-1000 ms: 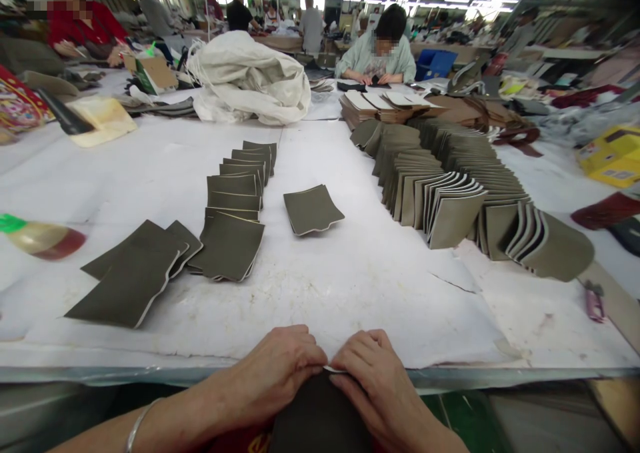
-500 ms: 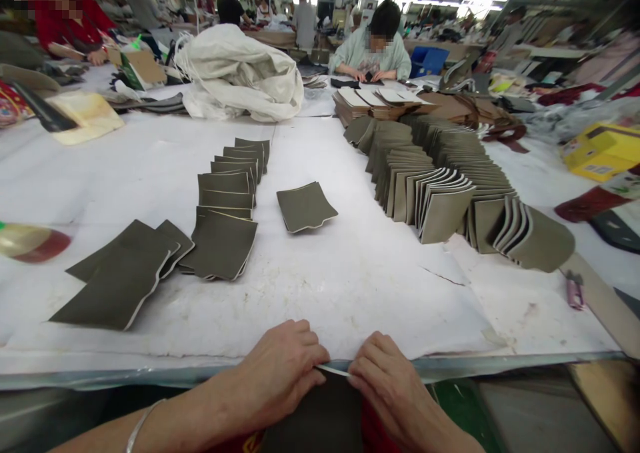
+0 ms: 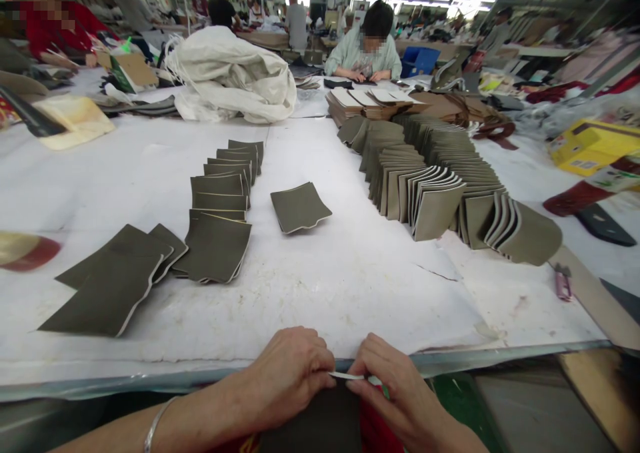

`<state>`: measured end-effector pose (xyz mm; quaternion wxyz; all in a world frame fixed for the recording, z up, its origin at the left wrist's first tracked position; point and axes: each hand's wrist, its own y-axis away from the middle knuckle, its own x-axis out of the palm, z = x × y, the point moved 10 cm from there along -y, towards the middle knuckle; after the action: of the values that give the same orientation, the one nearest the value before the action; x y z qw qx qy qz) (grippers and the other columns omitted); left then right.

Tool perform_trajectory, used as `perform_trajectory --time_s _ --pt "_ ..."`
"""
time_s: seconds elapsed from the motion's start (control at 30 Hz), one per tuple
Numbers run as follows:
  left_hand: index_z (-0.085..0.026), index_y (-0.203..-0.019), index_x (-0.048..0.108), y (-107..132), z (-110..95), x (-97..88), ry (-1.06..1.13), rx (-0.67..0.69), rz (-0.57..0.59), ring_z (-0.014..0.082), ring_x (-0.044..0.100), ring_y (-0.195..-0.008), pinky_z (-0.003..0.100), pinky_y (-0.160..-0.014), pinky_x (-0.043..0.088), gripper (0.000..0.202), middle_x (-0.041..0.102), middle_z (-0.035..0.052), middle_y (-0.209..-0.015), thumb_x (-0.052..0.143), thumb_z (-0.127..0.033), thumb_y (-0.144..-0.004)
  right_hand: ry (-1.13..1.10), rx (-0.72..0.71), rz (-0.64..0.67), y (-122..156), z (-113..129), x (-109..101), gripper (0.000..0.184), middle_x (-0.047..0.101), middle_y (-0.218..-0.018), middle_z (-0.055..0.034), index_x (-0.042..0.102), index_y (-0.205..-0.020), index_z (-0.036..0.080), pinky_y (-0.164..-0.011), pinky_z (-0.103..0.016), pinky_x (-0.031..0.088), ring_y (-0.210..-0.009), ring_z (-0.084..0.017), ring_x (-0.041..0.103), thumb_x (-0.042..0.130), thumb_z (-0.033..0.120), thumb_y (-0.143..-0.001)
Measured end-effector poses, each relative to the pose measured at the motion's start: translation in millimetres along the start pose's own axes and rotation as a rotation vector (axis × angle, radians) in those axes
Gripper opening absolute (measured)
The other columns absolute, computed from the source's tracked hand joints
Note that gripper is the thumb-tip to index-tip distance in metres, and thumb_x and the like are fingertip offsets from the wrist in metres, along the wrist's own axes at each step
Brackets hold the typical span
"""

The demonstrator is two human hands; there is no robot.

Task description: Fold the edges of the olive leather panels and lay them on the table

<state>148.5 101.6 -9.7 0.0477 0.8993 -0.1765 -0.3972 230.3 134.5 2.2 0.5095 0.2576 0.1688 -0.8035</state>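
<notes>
Olive-grey piece (image 3: 315, 426) stays clamped between fingers of left hand (image 3: 290, 373) and right hand (image 3: 400, 390), now spaced wider.

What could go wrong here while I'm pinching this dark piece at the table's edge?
1. The left hand and right hand grip only the pale top edge of the dark olive piece, held off the table; it may slip down.
2. The leaning rows of upright pieces at the right could topple if bumped.
3. The small pink tool lies near the table's right side and might get knocked off.
</notes>
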Motion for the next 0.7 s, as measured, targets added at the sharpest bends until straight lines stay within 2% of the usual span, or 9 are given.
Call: perform_trajectory --time_s 0.2,0.37,0.43,0.5,0.53,0.57,0.63,0.7 --pt "-0.018 -0.068 0.063 3.8 14.3 -6.9 0.166 -0.106 0.017 0.0121 0.056 -0.067 0.021 -0.061 0.035 0.020 0.061 -0.0025 -0.067 0.065 -0.030 -0.084 -0.039 -0.009 -0.024 -1.0 -0.5 -6.2 0.026 0.055 -0.075 -0.0007 0.054 -0.077 0.020 -0.063 -0.029 0.038 -0.075 -0.016 0.053 0.046 0.033 -0.098" --pt "-0.017 -0.065 0.059 20.8 26.0 -25.8 0.181 -0.116 0.016 0.0120 0.056 -0.071 0.020 -0.066 0.037 0.029 0.060 -0.0013 -0.069 0.055 -0.029 -0.091 -0.013 0.019 -0.039 3.9 -8.0 -13.5 0.028 0.054 -0.072 0.0001 0.051 -0.072 0.021 -0.063 -0.028 0.041 -0.071 -0.016 0.054 0.045 0.030 -0.098" --pt "-0.017 -0.065 0.057 24.5 29.4 -30.2 0.153 -0.124 -0.010 0.0123 0.056 -0.071 0.020 -0.066 0.037 0.031 0.059 -0.0007 -0.069 0.051 -0.031 -0.093 0.040 -0.009 -0.037 -1.7 -2.5 -13.4 0.022 0.057 -0.076 -0.0008 0.055 -0.079 0.022 -0.066 -0.029 0.043 -0.075 -0.017 0.055 0.045 0.028 -0.098" --pt "-0.018 -0.065 0.055 24.6 29.4 -30.6 0.131 -0.117 -0.033 0.0123 0.055 -0.070 0.021 -0.066 0.036 0.032 0.058 -0.0010 -0.067 0.050 -0.031 -0.093 0.143 -0.061 -0.019 -11.0 6.3 -7.4 0.010 0.061 -0.086 -0.0023 0.058 -0.097 0.024 -0.071 -0.030 0.045 -0.082 -0.019 0.056 0.048 0.028 -0.096" --pt "-0.018 -0.064 0.054 23.6 28.5 -29.7 0.120 -0.106 -0.042 0.0122 0.054 -0.069 0.021 -0.066 0.036 0.032 0.057 -0.0013 -0.066 0.050 -0.031 -0.093 0.211 -0.096 -0.013 -15.5 10.3 -2.3 0.011 0.063 -0.088 -0.0027 0.057 -0.102 0.024 -0.072 -0.031 0.046 -0.083 -0.019 0.057 0.050 0.029 -0.096" --pt "-0.018 -0.063 0.052 22.3 27.9 -28.3 0.112 -0.098 -0.047 0.0120 0.053 -0.068 0.021 -0.065 0.035 0.032 0.056 -0.0016 -0.064 0.050 -0.031 -0.092 0.283 -0.138 -0.018 -19.1 13.5 3.5 0.011 0.064 -0.087 -0.0028 0.058 -0.100 0.024 -0.071 -0.031 0.046 -0.081 -0.019 0.058 0.050 0.029 -0.095" --pt "-0.018 -0.061 0.049 18.7 27.4 -24.9 0.105 -0.071 -0.050 0.0114 0.050 -0.063 0.021 -0.061 0.032 0.033 0.053 -0.0022 -0.061 0.050 -0.031 -0.091 0.419 -0.221 -0.050 -21.6 13.9 16.8 0.019 0.064 -0.076 -0.0015 0.057 -0.084 0.022 -0.064 -0.028 0.045 -0.070 -0.017 0.058 0.046 0.031 -0.097" --pt "-0.017 -0.061 0.049 14.1 26.9 -20.5 0.132 -0.016 -0.029 0.0105 0.047 -0.058 0.022 -0.055 0.029 0.035 0.049 -0.0024 -0.058 0.047 -0.037 -0.090 0.506 -0.251 -0.101 -19.2 2.4 27.3 0.029 0.063 -0.065 0.0003 0.055 -0.072 0.022 -0.054 -0.025 0.041 -0.058 -0.015 0.057 0.046 0.035 -0.096"
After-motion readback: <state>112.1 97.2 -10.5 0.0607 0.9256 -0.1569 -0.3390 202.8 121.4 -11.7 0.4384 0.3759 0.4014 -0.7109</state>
